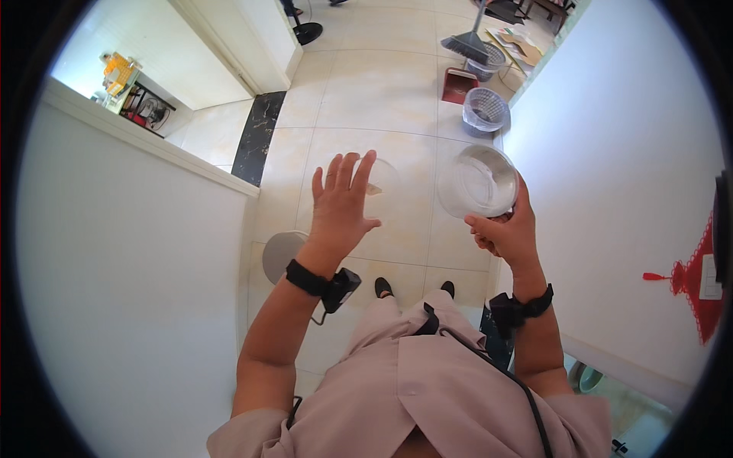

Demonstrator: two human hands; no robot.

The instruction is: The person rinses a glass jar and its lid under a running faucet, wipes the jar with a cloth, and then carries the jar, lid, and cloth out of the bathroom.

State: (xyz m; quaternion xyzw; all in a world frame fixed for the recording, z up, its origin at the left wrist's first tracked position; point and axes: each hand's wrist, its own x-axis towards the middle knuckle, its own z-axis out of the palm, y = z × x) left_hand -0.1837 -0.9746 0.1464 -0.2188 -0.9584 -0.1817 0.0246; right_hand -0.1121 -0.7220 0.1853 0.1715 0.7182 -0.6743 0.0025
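Observation:
My left hand (pixel 341 202) is raised with its fingers and thumb curved around a clear round dish (pixel 387 183). The dish is so transparent that only a faint rim shows, with a small brownish patch visible in or through it. On the right, a see-through round bowl (pixel 477 183) with a shiny wall is tilted toward me. My right hand (pixel 505 229) grips its near right side, thumb on the rim and fingers curled beneath. The two pieces are held apart over the tiled floor.
A grey round-topped thing (pixel 283 256) stands below my left wrist. Ahead on the right are a lined basket (pixel 485 111), a red dustpan (pixel 460 85) and a broom (pixel 467 47). White walls flank me; a doorway opens at left. A red hanging ornament (pixel 691 282) is on the right.

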